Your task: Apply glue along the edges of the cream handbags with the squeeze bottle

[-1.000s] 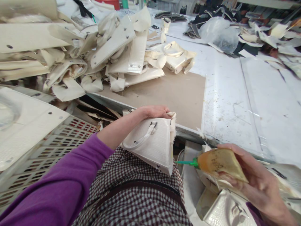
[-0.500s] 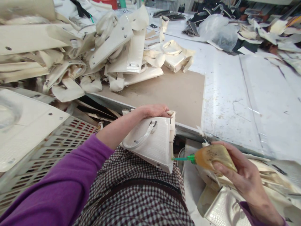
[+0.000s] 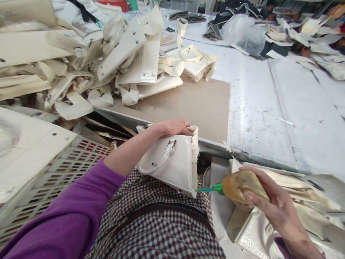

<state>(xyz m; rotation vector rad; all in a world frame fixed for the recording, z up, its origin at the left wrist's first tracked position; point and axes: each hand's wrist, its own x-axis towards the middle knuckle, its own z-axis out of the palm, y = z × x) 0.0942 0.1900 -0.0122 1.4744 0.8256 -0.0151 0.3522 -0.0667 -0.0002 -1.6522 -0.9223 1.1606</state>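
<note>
Cream bag (image 3: 175, 163), amber glue bottle (image 3: 242, 185) (green nozzle (image 3: 212, 188)), purple sleeve (image 3: 67, 216)

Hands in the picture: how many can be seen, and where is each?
2. The left hand holds the top edge of the cream bag on the lap; the right hand holds the squeeze bottle at lower right. No other hand shows.

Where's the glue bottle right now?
In the head view, lower right: the right hand holds the glue bottle, its green nozzle at the bottom corner of the cream bag gripped by the left hand.
</note>
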